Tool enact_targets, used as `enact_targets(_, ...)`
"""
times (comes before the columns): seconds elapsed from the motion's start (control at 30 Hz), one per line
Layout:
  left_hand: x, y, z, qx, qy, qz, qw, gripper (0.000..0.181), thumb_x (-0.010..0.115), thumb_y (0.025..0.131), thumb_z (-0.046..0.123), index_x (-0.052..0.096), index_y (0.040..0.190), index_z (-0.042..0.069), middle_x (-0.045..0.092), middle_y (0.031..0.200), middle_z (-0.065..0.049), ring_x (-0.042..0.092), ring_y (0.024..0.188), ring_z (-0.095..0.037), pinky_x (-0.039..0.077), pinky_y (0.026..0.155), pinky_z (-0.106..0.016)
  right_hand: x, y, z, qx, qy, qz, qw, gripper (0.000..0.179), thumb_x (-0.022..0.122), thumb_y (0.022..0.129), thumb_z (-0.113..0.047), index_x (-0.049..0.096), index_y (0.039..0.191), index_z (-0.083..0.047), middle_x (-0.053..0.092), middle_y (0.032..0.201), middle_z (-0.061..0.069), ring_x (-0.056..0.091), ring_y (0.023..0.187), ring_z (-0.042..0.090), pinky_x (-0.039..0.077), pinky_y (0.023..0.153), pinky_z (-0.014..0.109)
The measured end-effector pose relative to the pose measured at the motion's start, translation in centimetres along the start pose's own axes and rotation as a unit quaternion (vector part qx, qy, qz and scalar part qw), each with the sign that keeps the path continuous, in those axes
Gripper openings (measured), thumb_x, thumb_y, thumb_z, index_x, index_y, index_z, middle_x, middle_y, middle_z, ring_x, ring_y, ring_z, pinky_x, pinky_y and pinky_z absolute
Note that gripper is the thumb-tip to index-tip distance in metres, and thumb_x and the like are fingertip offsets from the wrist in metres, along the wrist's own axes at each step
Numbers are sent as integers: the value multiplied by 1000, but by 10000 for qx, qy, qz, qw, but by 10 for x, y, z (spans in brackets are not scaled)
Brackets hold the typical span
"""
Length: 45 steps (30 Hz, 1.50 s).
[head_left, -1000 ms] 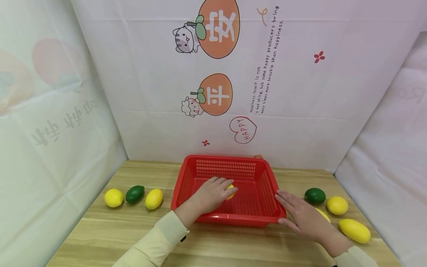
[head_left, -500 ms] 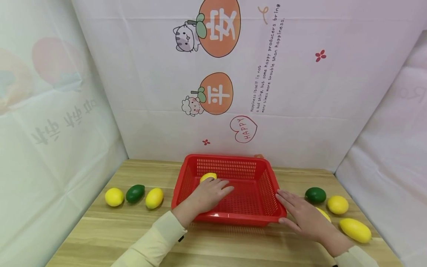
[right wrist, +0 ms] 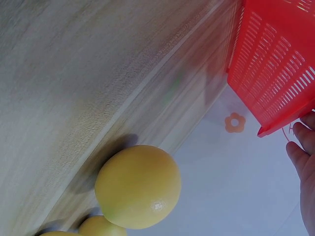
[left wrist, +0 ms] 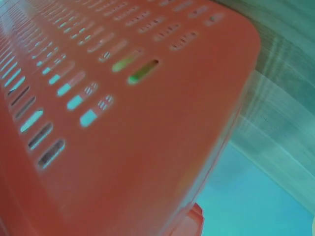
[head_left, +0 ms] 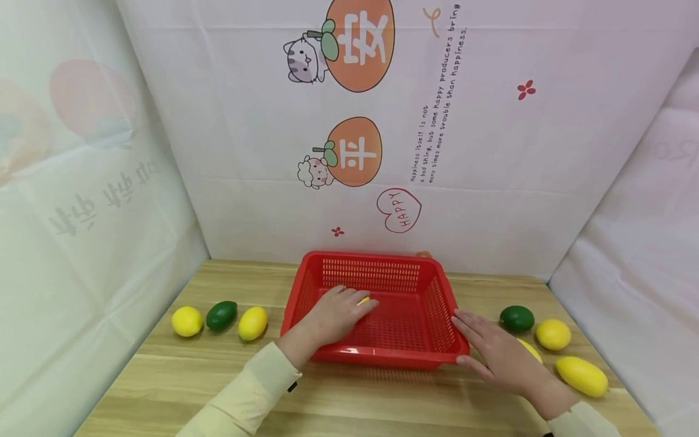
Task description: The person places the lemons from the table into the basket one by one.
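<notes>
A red plastic basket (head_left: 371, 357) with slotted walls stands on the wooden table. Inside it, my left hand (head_left: 334, 314) has its fingers bent over a lemon (head_left: 364, 300), of which a small yellow patch shows between thumb and index finger. The palm hides the rest. My right hand (head_left: 494, 352) lies against the basket's right side, its straight fingers touching the rim and its thumb at the front corner. In the right wrist view, some fingertips (right wrist: 304, 140) show beside the rim. The left wrist view holds only the basket wall (left wrist: 162, 128).
Left of the basket lie two lemons (head_left: 253, 323) and a green lime-like fruit (head_left: 221, 316). On the right are another green fruit (head_left: 516, 318), a round yellow one (head_left: 553, 335), a long yellow one (head_left: 582, 376) and a lemon (head_left: 531, 351) partly behind the right hand. A printed cloth (head_left: 469, 230) hangs behind.
The lemon went from under my left fingers to the far side of the hand, then back between thumb and index finger. My left hand shifted slightly left. The right hand stayed put.
</notes>
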State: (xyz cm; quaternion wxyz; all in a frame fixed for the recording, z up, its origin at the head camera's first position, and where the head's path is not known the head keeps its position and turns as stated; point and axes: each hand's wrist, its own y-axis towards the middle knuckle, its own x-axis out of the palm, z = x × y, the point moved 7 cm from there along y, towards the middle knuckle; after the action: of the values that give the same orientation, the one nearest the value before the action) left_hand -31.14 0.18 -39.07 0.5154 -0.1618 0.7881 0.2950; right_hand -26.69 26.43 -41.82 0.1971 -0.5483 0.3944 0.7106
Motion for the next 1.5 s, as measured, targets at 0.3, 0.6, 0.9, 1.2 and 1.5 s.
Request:
enact_targets(0.3,-3,-1,-5,15,-27,126,9999,49,76,86,21,58,132,20,62,127,-1,61,110,-17,49,96,-39,-1,1,1,12,4,-2,10000,67,62,91,-49,52,139,-3,46,146,13,49,127,33,48,95,51)
enact_targets(0.6,-9,-5,-13,-34,-55,211,9998,51,77,85,20,58,132,18,62,127,-3,61,112,-19,49,96,-40,-1,1,2,46,12,-30,10000,68,61,91,-50,52,139,-3,46,146,12,50,127,33,48,94,51)
enact_targets(0.9,-14,-12,-19,-101,-256,218,9994,58,81,80,19,57,133,17,61,129,-6,59,114,-21,48,97,-42,0,2,2,91,57,-76,9999,68,61,91,-51,51,140,-3,46,146,12,49,128,33,48,94,51)
enact_targets(1.2,-22,-23,-30,-154,22,462,9988,53,79,82,18,59,131,15,63,125,-7,62,110,-21,49,95,-39,1,2,2,134,80,-129,9998,68,60,92,-51,51,140,-4,45,147,12,48,128,33,47,95,51)
enact_targets(1.5,-29,-35,-43,-386,24,408,9984,53,78,82,18,59,132,16,62,127,-7,61,112,-22,49,96,-42,1,1,0,88,58,-55,9999,67,61,92,-49,51,140,-3,45,146,12,48,128,33,47,95,51)
